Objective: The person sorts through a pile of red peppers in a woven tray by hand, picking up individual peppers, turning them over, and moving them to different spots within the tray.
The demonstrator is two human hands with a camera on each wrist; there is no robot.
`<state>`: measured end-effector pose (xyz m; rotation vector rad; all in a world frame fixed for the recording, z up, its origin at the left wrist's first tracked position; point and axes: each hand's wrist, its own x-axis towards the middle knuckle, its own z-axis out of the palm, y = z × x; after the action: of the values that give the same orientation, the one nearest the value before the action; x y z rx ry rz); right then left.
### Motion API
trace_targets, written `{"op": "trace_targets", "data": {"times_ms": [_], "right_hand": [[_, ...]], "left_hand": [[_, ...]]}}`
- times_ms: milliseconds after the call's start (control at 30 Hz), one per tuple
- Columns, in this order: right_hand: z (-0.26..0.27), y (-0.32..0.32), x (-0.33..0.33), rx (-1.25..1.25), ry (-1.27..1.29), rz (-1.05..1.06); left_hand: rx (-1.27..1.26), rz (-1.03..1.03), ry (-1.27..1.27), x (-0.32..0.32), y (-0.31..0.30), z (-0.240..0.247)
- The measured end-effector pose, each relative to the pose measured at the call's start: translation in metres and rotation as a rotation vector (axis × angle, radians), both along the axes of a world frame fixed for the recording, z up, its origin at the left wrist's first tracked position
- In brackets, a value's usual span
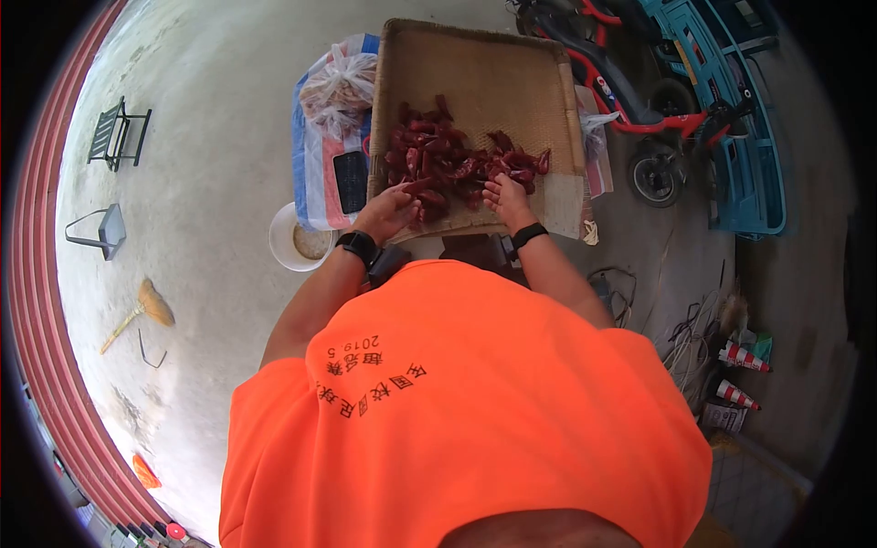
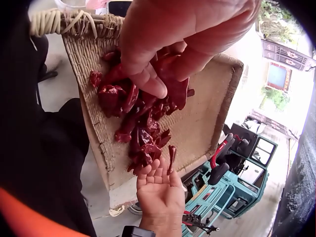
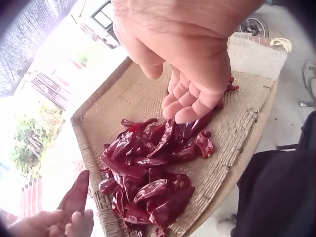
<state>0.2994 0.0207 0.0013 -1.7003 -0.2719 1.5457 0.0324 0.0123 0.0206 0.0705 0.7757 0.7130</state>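
Observation:
My left hand [image 1: 388,216] pinches a dried red chili pepper [image 3: 76,195] between thumb and fingers, raised over the near left side of a woven tray [image 1: 475,73]. In the left wrist view, that pepper shows broad and flat beneath the fingers. A pile of dried chili peppers [image 3: 148,173] covers the near half of the tray. My right hand [image 1: 508,203] is at the pile's right edge, its palm turned partly up and its fingers loosely bent with nothing gripped. In the right wrist view, its fingertips overlap the peppers below.
Left of the tray lie a striped bag [image 1: 315,183], a clear plastic bag [image 1: 343,87] and a dark phone [image 1: 350,181]. A white bucket [image 1: 285,245] stands on the floor nearby. A red scooter [image 1: 639,114] and a teal cart [image 1: 749,173] stand at the right.

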Motion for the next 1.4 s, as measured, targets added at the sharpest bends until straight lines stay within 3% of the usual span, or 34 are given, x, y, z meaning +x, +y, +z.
{"op": "trace_targets", "data": {"times_ms": [100, 200, 400, 500, 600, 800, 900, 1033, 1133, 1267, 1367, 1400], "right_hand": [[0.009, -0.007, -0.022, -0.036, 0.204, 0.280], [0.026, -0.010, -0.055, -0.051, 0.398, 0.440], [0.006, -0.017, -0.054, -0.010, 0.278, 0.535], [0.000, -0.023, -0.029, -0.052, 0.188, 0.392], [-0.016, -0.026, 0.004, -0.115, 0.044, 0.205], [-0.041, -0.013, 0.051, -0.017, 0.171, -0.273], [-0.060, -0.009, 0.050, -0.164, 0.177, -0.174], [-0.051, -0.005, 0.003, -0.103, -0.112, 0.366], [-0.092, 0.000, -0.014, 0.254, -0.960, 1.066], [-0.106, 0.008, -0.027, 0.024, -0.892, 1.143], [-0.119, 0.007, -0.024, 0.150, -1.101, 1.139], [-0.116, 0.010, -0.021, 0.180, -0.978, 1.060]], "left_hand": [[-0.075, -0.053, -0.019, 0.005, 0.005, -0.012], [0.003, -0.203, -0.143, 0.006, 0.004, -0.013], [0.093, -0.266, -0.236, 0.005, 0.000, -0.010], [-0.143, -0.147, 0.030, -0.001, -0.002, -0.015], [-0.179, -0.124, 0.134, -0.007, -0.001, -0.004], [-0.224, -0.068, 0.139, -0.014, -0.002, -0.019], [-0.222, -0.047, 0.149, -0.020, -0.004, -0.024], [-0.244, -0.019, 0.149, -0.024, -0.007, -0.019], [-0.276, 0.003, 0.166, -0.032, -0.010, -0.012], [-0.286, 0.028, 0.141, -0.040, -0.015, -0.013], [-0.291, 0.048, 0.141, -0.045, -0.017, -0.011], [-0.295, 0.049, 0.143, -0.046, -0.019, -0.012]]}}
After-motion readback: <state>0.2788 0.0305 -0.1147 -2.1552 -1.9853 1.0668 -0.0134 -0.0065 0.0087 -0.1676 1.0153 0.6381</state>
